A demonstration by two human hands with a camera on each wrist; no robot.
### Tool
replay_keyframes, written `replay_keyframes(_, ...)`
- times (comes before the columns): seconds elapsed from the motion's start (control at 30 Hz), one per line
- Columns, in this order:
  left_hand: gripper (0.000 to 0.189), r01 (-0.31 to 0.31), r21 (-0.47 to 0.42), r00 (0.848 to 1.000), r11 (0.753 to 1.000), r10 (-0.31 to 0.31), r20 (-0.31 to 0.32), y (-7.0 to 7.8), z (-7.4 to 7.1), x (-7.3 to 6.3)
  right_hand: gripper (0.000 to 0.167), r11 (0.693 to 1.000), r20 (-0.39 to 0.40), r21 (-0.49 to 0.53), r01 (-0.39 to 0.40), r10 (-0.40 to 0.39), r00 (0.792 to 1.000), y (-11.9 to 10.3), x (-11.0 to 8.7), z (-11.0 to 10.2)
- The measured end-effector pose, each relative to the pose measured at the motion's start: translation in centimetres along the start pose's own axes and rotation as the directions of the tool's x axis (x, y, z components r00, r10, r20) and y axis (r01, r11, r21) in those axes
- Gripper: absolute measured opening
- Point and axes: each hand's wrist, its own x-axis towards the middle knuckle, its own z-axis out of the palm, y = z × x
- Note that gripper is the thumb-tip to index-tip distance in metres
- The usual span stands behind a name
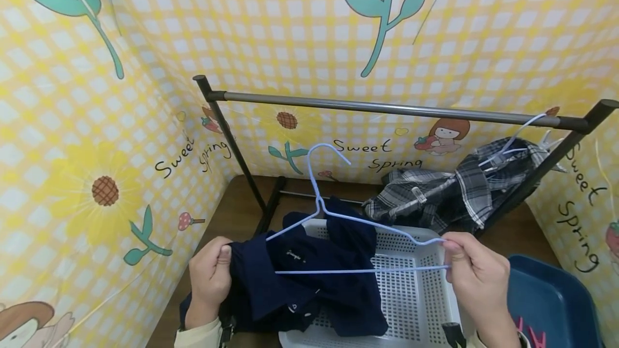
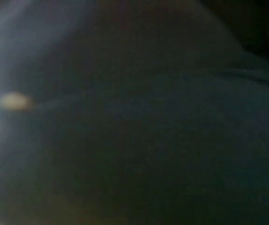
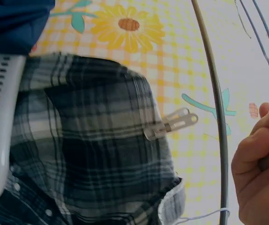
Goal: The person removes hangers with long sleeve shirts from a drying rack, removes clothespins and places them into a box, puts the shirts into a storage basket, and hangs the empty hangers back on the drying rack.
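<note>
In the head view my left hand (image 1: 210, 275) grips a navy shirt (image 1: 345, 305) at its left side, thumb on top of the cloth. A light blue wire hanger (image 1: 355, 220) has its left end inside the shirt, hidden by the fabric, and its hook points up. My right hand (image 1: 476, 273) holds the hanger's bare right end in curled fingers. The right wrist view has this hand (image 3: 261, 164) at the right edge, below two hanger wires (image 3: 268, 56). Dark, blurred shirt cloth (image 2: 139, 126) with a pale button (image 2: 16, 101) fills the left wrist view.
Beneath the shirt stands a white perforated basket (image 1: 411, 299). Behind it rises a rack with a metal bar (image 1: 338, 104). A plaid shirt (image 1: 435, 192) hangs at its right end, with a clothespin (image 3: 172, 124) on it. A blue tray (image 1: 556, 294) holds pink clothespins (image 1: 535, 337).
</note>
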Motion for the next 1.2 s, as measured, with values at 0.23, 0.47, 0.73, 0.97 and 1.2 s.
replay_keyframes(0.23, 0.033, 0.158, 0.053, 0.987, 0.986, -0.157, -0.028, -0.7, -1.2, -0.3, 0.017, 0.998, -0.038, -0.067, -0.004, 0.002, 0.999, -0.3, 1.3, -0.7)
replay_keyframes(0.47, 0.024, 0.293, -0.027, 0.954, 0.956, -0.294, -0.055, -1.3, -2.6, -1.3, 0.005, 0.987, -0.015, -0.111, -0.115, 0.114, 0.993, -1.3, 2.6, -1.1)
replay_keyframes(0.73, 0.022, 0.338, -0.087, 0.936, 0.937, -0.345, -0.077, -1.0, -2.7, -1.4, 0.005, 0.965, -0.132, -0.192, -0.180, 0.156, 0.979, -1.7, 4.0, -0.4)
replay_keyframes(0.97, 0.024, 0.312, -0.122, 0.947, 0.942, -0.319, -0.044, -0.5, -2.5, -1.2, 0.008, 0.955, -0.209, -0.218, -0.202, 0.157, 0.965, -2.3, 6.2, 0.9)
replay_keyframes(1.2, 0.025, 0.293, -0.144, 0.952, 0.945, -0.303, -0.049, -0.5, -2.1, -1.1, 0.012, 0.985, -0.299, -0.119, -0.127, 0.086, 0.950, -4.1, 8.8, 3.8)
